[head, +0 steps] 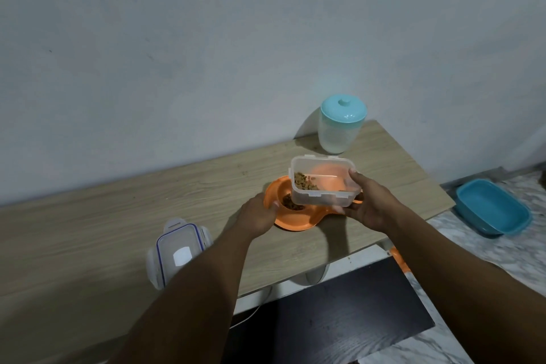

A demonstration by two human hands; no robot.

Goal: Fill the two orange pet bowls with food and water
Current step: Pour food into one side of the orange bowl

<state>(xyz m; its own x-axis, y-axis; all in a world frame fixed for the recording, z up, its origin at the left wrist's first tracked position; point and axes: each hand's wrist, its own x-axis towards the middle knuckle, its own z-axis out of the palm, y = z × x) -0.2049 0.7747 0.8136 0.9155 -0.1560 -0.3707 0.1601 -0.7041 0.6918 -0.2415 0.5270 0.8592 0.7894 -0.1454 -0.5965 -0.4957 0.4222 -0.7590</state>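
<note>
An orange double pet bowl (295, 220) sits on the wooden table. Its left well holds brown kibble (291, 203); the right well is mostly hidden behind the container. My right hand (367, 204) grips a clear plastic food container (323, 182), tilted over the left well, with kibble gathered at its lower left corner. My left hand (258, 214) holds the bowl's left rim, thumb on the edge. A pitcher with a teal lid (341, 127) stands at the back against the wall.
The container's clear lid (178, 250) with a blue seal lies on the wooden table (88, 230) at the left front. A teal tray (493, 208) sits on the marble floor to the right. A black panel (339, 313) lies below the table edge.
</note>
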